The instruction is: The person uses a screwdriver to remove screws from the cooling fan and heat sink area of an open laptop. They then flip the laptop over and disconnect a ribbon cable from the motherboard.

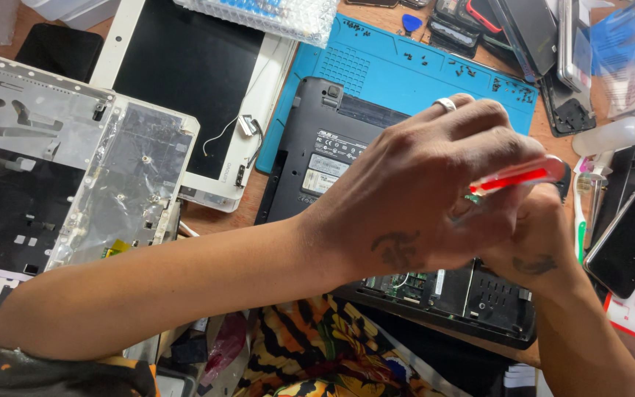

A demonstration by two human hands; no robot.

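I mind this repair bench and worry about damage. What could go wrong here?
The red-and-clear-handled tool in the right hand might slip onto the exposed green circuit board of the opened black laptop. The left hand covers the work spot, so aim may suffer.

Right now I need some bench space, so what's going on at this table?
A person is bent over an upturned black laptop lying partly on a blue work mat. The left hand crosses over the right hand, and a red-handled tool sits gripped between them; which hand holds it is unclear. Part of the laptop's base looks open near the front edge. A stripped white laptop shell lies to the left.
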